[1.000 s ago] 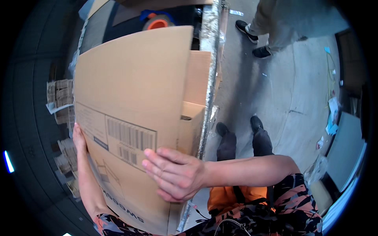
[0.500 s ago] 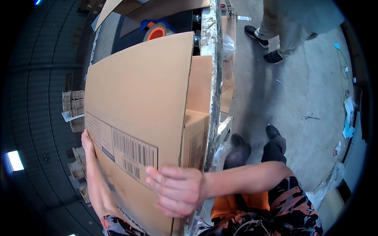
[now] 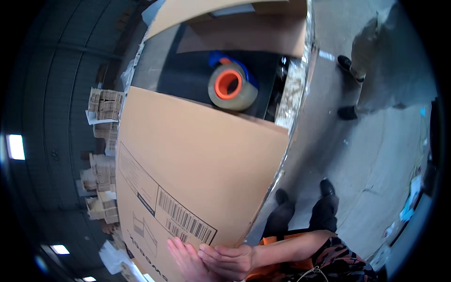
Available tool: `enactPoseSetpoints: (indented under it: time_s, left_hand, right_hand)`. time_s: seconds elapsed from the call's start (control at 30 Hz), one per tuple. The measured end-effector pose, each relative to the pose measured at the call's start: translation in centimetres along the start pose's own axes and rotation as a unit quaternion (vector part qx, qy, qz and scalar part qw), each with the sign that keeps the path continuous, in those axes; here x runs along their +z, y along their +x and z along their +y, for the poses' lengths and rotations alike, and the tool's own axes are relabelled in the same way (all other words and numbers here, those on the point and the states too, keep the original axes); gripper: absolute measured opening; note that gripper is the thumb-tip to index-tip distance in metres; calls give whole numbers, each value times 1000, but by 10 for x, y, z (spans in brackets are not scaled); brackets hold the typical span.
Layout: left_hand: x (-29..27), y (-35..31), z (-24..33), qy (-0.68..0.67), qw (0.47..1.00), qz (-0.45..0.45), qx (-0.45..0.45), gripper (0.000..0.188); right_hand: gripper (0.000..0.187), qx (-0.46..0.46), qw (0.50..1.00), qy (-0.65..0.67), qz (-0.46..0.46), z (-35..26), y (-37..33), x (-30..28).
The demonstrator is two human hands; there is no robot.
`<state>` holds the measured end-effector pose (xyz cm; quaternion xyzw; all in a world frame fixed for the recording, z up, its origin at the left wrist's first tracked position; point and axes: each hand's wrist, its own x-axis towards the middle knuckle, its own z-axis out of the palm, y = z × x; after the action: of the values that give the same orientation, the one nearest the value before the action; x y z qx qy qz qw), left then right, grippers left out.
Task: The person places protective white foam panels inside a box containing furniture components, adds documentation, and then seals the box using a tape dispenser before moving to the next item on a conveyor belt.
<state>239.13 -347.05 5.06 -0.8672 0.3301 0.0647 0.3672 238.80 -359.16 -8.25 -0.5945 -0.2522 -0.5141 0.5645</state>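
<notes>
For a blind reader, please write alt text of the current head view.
A person's left hand and right hand are close together over printed cardboard. Beyond it is an orange-cored tape roll; another person stands at right.

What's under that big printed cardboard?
Whatever is under the cardboard is covered, so I can't tell. Past its far edge, a tape roll sits on a dark surface. Over its near end are the left hand and the right hand.

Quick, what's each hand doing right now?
Left hand: open, over the large printed brown cardboard panel.
Right hand: partly curled beside the left; whether it's holding anything can't be told.
</notes>
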Motion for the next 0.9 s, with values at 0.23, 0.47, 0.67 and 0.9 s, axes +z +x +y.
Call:
enactPoseSetpoints:
  time_s: [0.23,0.47,0.67,0.9]
  left_hand:
    - [45,-26,16,-295,948,97,-71,106]
    - [23,-11,5,-295,952,71,-48,109]
    - [38,-24,11,-324,942,57,-64,108]
    - [37,-26,13,-323,943,53,-56,109]
  right_hand:
    - [15,437,869,-79,217,111,77,-132]
    - [69,578,745,-265,-202,311,108,-142]
    - [61,625,767,-110,93,151,85,-195]
    - [78,593,798,-13,107,-40,95,-239]
